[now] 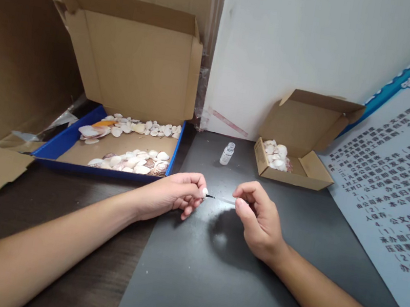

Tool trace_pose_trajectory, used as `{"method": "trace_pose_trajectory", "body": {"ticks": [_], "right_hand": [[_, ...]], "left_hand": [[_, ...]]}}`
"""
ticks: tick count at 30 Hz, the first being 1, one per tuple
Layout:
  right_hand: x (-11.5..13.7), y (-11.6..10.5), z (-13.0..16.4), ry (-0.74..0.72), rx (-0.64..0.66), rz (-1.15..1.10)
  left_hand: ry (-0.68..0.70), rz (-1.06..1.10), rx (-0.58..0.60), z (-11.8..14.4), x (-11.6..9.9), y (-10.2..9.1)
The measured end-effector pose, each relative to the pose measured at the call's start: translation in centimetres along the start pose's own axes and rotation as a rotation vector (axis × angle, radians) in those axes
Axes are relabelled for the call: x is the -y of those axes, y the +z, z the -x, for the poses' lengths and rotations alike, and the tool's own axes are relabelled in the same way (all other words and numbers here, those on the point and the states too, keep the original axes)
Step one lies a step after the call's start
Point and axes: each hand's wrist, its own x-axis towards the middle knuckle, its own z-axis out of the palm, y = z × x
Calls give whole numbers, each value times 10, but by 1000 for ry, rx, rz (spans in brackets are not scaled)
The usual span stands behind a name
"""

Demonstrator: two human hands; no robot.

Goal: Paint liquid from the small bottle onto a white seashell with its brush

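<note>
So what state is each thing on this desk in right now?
Left hand: pinching a small white shell.
Right hand: holding a thin brush, tip at the shell.
Small bottle: upright, uncapped.
Large box: open, lid up, shells inside.
Small box: open, partly filled with shells.

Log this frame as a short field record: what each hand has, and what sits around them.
left hand: pinches a small white shell
right hand: holds a thin brush, dark tip at the shell
small bottle: upright, open, behind the hands
large box: shells inside, far left
small box: shells inside, far right
surface: dark mat
</note>
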Motion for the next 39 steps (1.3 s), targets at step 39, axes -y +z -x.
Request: {"method": "trace_pose_trajectory", "body": {"ticks": [39], "right_hand": [[1,2,0,24,-36,45]], "left_hand": [[0,-19,-1,1,-1,2]]}}
